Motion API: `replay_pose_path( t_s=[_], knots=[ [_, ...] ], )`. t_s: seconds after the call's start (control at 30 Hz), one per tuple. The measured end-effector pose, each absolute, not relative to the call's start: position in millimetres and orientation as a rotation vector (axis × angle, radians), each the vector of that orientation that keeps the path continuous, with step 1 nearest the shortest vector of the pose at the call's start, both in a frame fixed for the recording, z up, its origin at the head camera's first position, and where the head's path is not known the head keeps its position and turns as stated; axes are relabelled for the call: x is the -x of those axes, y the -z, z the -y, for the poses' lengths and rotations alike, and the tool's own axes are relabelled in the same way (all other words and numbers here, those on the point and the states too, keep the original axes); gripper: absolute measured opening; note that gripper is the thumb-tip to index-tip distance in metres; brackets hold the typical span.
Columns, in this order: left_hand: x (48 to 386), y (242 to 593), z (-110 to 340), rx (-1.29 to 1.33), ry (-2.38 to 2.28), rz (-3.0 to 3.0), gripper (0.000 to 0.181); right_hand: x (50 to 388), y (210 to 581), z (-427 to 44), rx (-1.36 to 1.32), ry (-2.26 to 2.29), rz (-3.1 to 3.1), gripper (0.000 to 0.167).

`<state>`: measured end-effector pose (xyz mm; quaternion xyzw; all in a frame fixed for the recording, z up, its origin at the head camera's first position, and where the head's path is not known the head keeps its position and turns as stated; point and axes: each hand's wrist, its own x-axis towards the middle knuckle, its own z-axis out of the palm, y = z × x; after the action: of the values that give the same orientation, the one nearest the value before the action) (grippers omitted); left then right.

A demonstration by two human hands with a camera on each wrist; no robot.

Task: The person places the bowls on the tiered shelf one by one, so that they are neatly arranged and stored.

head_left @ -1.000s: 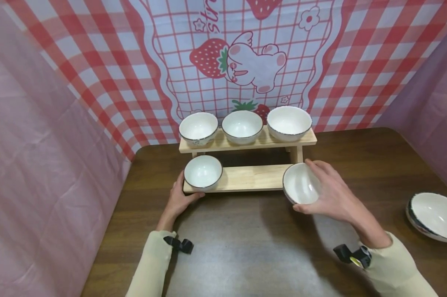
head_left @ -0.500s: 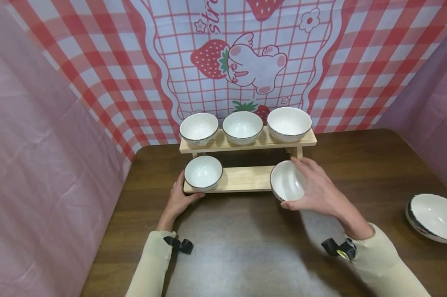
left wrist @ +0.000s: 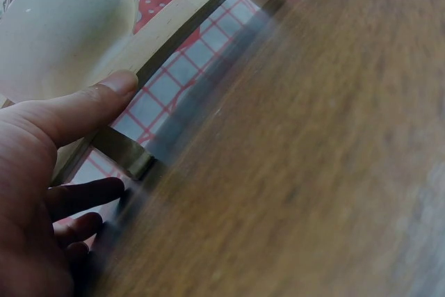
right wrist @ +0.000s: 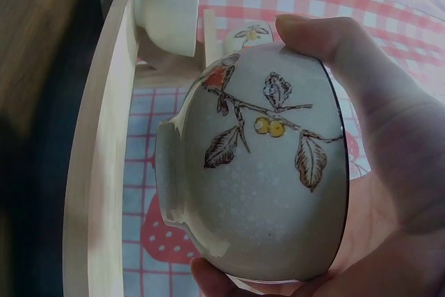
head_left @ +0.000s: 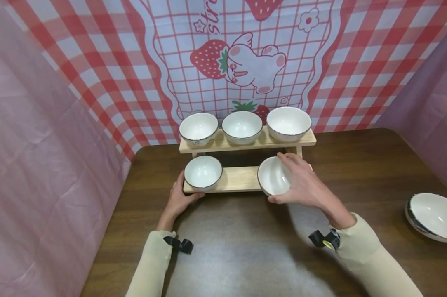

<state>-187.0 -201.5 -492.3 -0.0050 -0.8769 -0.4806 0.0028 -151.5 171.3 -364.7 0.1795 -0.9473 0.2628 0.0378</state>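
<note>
In the head view my right hand (head_left: 303, 183) grips a white bowl (head_left: 272, 176) from its right side, tilted, over the lower board of a two-tier wooden rack (head_left: 239, 180). The right wrist view shows this bowl's outside (right wrist: 268, 172), painted with brown leaves and yellow berries; a clear space separates its foot from the board. My left hand (head_left: 179, 201) holds the left end of the lower board, beside a dark-rimmed white bowl (head_left: 203, 173) standing there. In the left wrist view the thumb (left wrist: 104, 102) lies along the board's edge, with the fingertips lower down.
Along the upper board stand a left bowl (head_left: 198, 127), a middle bowl (head_left: 242, 126) and a right bowl (head_left: 288, 121). Another larger bowl (head_left: 436, 216) sits on the brown table (head_left: 223, 255) at far right. A checked cloth (head_left: 357, 82) hangs behind the rack.
My right hand has carried its bowl leftward, from the right end of the lower board toward its middle. The left hand and the standing bowls stay where they were.
</note>
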Motion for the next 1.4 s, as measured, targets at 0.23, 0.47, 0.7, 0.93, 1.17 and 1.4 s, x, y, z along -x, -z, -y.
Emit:
replay_pose_path(
  t_s=[0.23, 0.47, 0.7, 0.93, 1.17, 1.4],
  knots=[
    [188.0, 492.8, 200.4, 0.03, 1.511, 2.75, 0.105, 158.1, 367.3, -161.7, -0.574, -0.83, 2.899, 0.119],
    [187.0, 491.7, 200.8, 0.027, 1.493, 2.751, 0.105, 163.1, 368.8, -153.7, -0.565, -0.835, 2.911, 0.118],
    [187.3, 491.9, 201.0, 0.015, 1.511, 2.753, 0.104, 167.1, 369.7, -146.3, -0.561, -0.831, 2.923, 0.117],
    [187.0, 493.2, 201.6, 0.018, 1.512, 2.751, 0.105, 172.2, 373.3, -139.4, -0.574, -0.859, 2.892, 0.119],
    [187.4, 493.1, 202.2, 0.02, 1.507, 2.755, 0.105, 176.6, 376.2, -131.9, -0.587, -0.893, 2.892, 0.119],
    [187.2, 492.7, 201.9, 0.026, 1.502, 2.75, 0.105, 180.3, 377.9, -124.5, -0.594, -0.907, 2.903, 0.118]
  ],
)
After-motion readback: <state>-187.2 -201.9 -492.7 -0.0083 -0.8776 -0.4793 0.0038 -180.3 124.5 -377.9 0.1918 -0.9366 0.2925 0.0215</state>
